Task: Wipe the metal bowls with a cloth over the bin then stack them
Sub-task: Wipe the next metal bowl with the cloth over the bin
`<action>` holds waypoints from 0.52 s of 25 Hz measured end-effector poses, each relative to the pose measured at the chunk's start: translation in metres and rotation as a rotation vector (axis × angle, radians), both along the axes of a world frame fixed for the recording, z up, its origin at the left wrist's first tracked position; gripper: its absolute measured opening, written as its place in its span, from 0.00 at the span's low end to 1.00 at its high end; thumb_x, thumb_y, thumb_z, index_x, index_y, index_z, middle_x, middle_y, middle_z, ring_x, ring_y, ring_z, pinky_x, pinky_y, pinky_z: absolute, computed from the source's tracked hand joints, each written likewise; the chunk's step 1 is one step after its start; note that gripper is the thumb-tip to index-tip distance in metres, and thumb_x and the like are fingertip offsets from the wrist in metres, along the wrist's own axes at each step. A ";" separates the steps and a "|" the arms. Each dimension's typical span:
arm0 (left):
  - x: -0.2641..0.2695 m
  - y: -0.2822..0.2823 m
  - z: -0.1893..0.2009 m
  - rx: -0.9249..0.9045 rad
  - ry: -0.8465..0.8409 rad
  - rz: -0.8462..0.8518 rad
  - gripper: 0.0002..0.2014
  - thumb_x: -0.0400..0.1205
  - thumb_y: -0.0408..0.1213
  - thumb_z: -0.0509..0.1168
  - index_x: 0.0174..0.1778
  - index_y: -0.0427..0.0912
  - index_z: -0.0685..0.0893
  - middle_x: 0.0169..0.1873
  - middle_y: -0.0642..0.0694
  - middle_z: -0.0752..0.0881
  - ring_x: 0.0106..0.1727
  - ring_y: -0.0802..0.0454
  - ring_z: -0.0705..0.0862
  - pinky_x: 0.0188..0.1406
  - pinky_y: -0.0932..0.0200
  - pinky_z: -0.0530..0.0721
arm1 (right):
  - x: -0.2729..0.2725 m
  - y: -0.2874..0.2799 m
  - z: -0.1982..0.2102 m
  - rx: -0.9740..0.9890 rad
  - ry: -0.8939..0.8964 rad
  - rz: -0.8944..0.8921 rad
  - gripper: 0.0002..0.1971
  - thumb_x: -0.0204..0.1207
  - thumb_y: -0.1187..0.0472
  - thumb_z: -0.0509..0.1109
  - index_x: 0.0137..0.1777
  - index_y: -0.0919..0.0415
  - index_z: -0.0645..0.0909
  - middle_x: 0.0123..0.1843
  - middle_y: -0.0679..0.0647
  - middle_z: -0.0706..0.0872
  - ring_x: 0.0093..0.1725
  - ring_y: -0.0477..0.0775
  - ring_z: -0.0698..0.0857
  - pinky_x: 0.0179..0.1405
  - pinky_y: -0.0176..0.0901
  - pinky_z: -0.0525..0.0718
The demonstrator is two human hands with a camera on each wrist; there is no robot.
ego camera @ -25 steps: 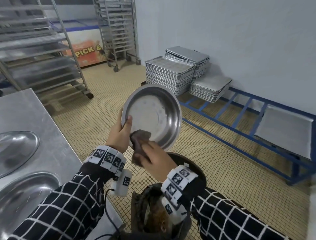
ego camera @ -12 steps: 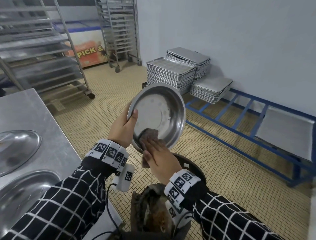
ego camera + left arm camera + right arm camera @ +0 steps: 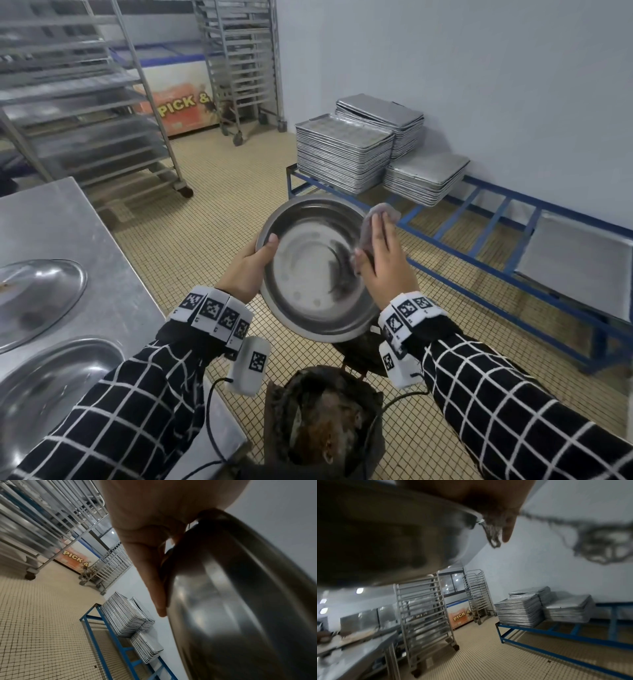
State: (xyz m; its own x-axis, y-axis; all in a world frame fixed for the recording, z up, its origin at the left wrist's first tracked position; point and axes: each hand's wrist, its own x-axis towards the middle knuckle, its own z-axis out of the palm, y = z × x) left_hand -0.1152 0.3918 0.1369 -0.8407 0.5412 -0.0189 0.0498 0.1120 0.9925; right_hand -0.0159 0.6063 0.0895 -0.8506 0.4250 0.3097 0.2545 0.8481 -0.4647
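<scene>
A round metal bowl (image 3: 308,267) is held tilted in the air above a dark bin (image 3: 325,421) on the floor. My left hand (image 3: 253,263) grips its left rim, thumb inside and fingers behind; the left wrist view shows those fingers (image 3: 150,574) against the bowl's underside (image 3: 240,601). My right hand (image 3: 380,257) presses a greyish cloth (image 3: 373,222) with flat fingers against the bowl's right inner wall and rim. In the right wrist view the bowl (image 3: 385,534) fills the upper left and frayed cloth threads (image 3: 493,534) hang by a fingertip.
A steel counter (image 3: 68,240) on my left carries more metal bowls (image 3: 37,298). Wheeled tray racks (image 3: 89,102) stand behind it. A blue frame (image 3: 479,260) along the right wall bears stacks of baking trays (image 3: 342,154).
My right hand swept the cloth from the bowl's lower rim up to its right rim. The bowl dropped lower and tilted more towards me.
</scene>
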 end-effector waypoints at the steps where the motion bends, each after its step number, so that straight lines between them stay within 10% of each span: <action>1: -0.002 -0.002 0.000 -0.008 -0.021 -0.023 0.13 0.88 0.45 0.55 0.62 0.46 0.80 0.39 0.50 0.89 0.37 0.54 0.88 0.39 0.60 0.83 | 0.001 0.001 0.007 -0.135 0.047 -0.014 0.31 0.83 0.44 0.56 0.82 0.56 0.57 0.74 0.60 0.73 0.62 0.56 0.82 0.59 0.46 0.83; 3: -0.006 -0.006 -0.002 -0.037 -0.047 -0.077 0.13 0.87 0.44 0.56 0.61 0.43 0.81 0.36 0.50 0.90 0.36 0.51 0.88 0.41 0.54 0.84 | 0.002 0.005 0.017 -0.375 0.085 -0.052 0.17 0.81 0.47 0.63 0.62 0.58 0.75 0.45 0.54 0.85 0.41 0.51 0.85 0.36 0.38 0.83; 6: -0.006 -0.007 -0.004 -0.047 0.005 -0.036 0.14 0.84 0.42 0.62 0.66 0.46 0.78 0.42 0.51 0.90 0.39 0.53 0.89 0.44 0.53 0.88 | 0.003 0.008 0.020 -0.447 0.034 -0.119 0.14 0.82 0.52 0.64 0.38 0.59 0.69 0.32 0.49 0.76 0.33 0.49 0.78 0.30 0.36 0.71; 10: 0.002 -0.005 -0.011 0.024 0.182 0.034 0.31 0.78 0.41 0.70 0.74 0.57 0.62 0.62 0.52 0.79 0.49 0.54 0.89 0.44 0.53 0.90 | 0.000 -0.007 0.011 -0.696 0.168 -0.299 0.09 0.84 0.57 0.61 0.44 0.62 0.72 0.37 0.50 0.79 0.37 0.49 0.81 0.31 0.36 0.77; 13: 0.020 0.005 -0.016 -0.002 0.189 0.006 0.31 0.80 0.37 0.69 0.73 0.60 0.60 0.58 0.55 0.79 0.56 0.56 0.85 0.43 0.69 0.85 | -0.004 -0.023 0.004 -0.833 0.289 -0.329 0.09 0.84 0.57 0.61 0.52 0.64 0.74 0.42 0.52 0.82 0.40 0.50 0.83 0.38 0.39 0.81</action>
State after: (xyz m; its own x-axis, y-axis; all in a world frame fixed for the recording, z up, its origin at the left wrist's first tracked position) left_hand -0.0957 0.3970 0.1206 -0.8324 0.5366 0.1384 0.2346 0.1150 0.9653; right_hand -0.0202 0.5832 0.0936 -0.5864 0.8097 -0.0222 0.2023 0.1199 -0.9720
